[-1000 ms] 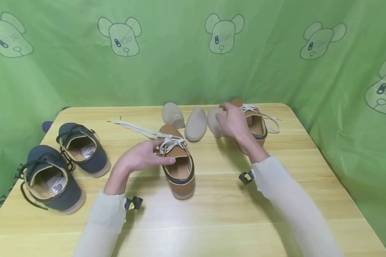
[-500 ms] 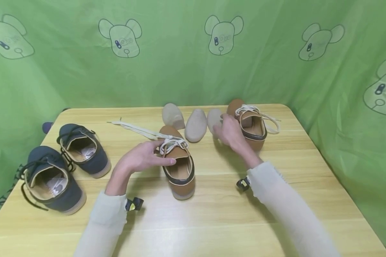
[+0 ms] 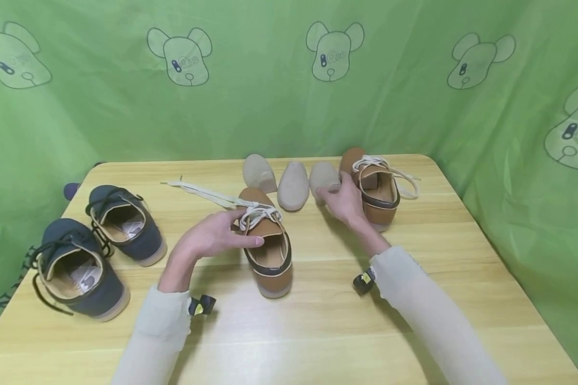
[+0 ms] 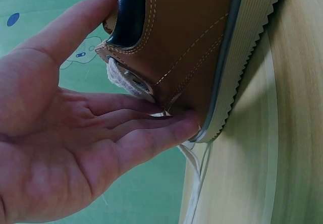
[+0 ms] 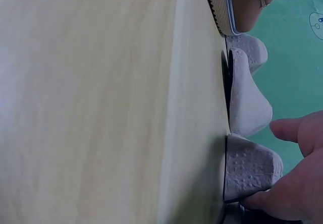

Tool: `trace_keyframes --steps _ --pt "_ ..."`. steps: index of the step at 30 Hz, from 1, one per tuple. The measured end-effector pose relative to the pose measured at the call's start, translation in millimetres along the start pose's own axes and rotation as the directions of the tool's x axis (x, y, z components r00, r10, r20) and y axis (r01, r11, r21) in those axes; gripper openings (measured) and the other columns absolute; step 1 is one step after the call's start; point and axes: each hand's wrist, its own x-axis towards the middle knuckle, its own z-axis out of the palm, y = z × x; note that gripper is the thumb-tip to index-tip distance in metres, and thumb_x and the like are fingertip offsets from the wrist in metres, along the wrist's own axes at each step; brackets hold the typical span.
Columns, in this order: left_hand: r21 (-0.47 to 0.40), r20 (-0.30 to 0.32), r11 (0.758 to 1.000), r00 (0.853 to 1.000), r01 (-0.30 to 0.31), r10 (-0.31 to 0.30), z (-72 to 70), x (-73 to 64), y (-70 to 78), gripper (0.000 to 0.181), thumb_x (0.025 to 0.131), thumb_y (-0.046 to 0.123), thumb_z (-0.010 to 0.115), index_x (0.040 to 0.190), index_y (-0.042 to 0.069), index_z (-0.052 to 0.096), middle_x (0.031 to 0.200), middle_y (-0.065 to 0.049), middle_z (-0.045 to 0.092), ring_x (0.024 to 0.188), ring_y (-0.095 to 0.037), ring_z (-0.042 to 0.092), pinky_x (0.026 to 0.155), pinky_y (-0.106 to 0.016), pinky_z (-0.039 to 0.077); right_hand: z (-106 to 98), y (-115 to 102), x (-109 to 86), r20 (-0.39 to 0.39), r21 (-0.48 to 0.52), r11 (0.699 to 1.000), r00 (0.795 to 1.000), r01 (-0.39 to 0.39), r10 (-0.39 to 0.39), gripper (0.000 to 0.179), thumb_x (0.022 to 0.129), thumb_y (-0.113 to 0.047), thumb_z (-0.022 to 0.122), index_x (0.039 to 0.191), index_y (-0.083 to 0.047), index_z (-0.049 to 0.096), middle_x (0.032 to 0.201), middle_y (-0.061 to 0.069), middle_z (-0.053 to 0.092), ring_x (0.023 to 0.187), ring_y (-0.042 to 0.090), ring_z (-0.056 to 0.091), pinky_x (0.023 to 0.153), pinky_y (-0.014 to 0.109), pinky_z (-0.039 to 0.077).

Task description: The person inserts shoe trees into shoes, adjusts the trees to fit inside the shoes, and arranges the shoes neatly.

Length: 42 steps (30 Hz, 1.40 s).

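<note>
My left hand lies at the side of a brown lace-up shoe; in the left wrist view its straight fingers touch the outer side while the thumb reaches over the collar. This shoe's white lace trails left. At the back, my right hand spreads round a grey moulded shoe insert. The right wrist view has a finger against one side of the insert and the thumb apart from it. Two similar inserts stand to its left. Right beside the hand is the other brown shoe, laces loose.
Two dark blue lace-up shoes stand at the table's left, with clear or whitish packets inside. The wooden table meets a green curtain printed with animal heads behind it and on both sides.
My right hand has come down and left from above the right brown shoe to the grey insert, then shifted slightly round it. The left hand stays at its shoe.
</note>
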Motion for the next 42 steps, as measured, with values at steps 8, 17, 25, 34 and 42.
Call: trace_keyframes --steps 8,17,25,34,42 --pt "0.005 0.004 1.0 1.0 -0.004 0.004 -0.6 -0.2 1.2 0.092 0.084 0.059 0.075 0.156 0.014 0.04 0.148 -0.015 0.054 0.137 -0.033 0.051 0.113 -0.051 0.041 -0.3 2.4 0.6 -0.024 -0.004 1.0 1.0 0.005 -0.005 0.073 0.088 -0.032 0.075 0.151 -0.008 0.045 0.156 0.016 0.046 0.141 0.041 0.042 0.118 0.053 0.034" --pt "0.003 0.002 1.0 1.0 0.001 -0.001 -0.9 -0.3 1.6 0.093 0.084 0.059 0.075 0.157 0.014 0.039 0.152 -0.015 0.05 0.141 -0.034 0.047 0.115 -0.052 0.039 -0.2 5.2 2.1 -0.046 0.029 0.998 0.997 0.058 -0.057 0.06 0.086 -0.02 0.078 0.14 -0.008 0.057 0.146 0.017 0.056 0.131 0.037 0.053 0.113 0.049 0.039" --pt "-0.018 0.009 1.0 1.0 -0.003 0.004 -0.2 0.4 0.5 0.095 0.084 0.058 0.076 0.157 0.013 0.037 0.154 -0.016 0.048 0.143 -0.034 0.045 0.116 -0.052 0.038 1.3 8.1 0.8 -0.095 0.021 0.995 0.991 0.101 -0.098 0.047 0.086 -0.013 0.078 0.13 -0.007 0.065 0.133 0.016 0.065 0.12 0.034 0.061 0.109 0.047 0.042" --pt "0.0 0.003 1.0 1.0 -0.009 0.009 -0.4 0.5 0.6 0.094 0.084 0.059 0.076 0.157 0.013 0.038 0.154 -0.016 0.049 0.142 -0.034 0.045 0.116 -0.052 0.038 5.9 4.0 -1.6 -0.092 -0.005 0.995 0.99 0.102 -0.102 0.063 0.079 -0.024 0.086 0.134 -0.009 0.06 0.14 0.016 0.061 0.132 0.037 0.052 0.114 0.049 0.038" --pt "0.004 0.006 1.0 1.0 -0.001 0.001 0.0 0.6 0.5 0.098 0.084 0.06 0.075 0.158 0.01 0.035 0.155 -0.017 0.046 0.144 -0.035 0.044 0.117 -0.052 0.037 11.1 -2.2 1.9 -0.043 -0.038 0.995 0.995 0.088 -0.09 0.062 0.079 -0.024 0.085 0.136 -0.015 0.061 0.146 0.015 0.057 0.139 0.038 0.046 0.118 0.051 0.032"
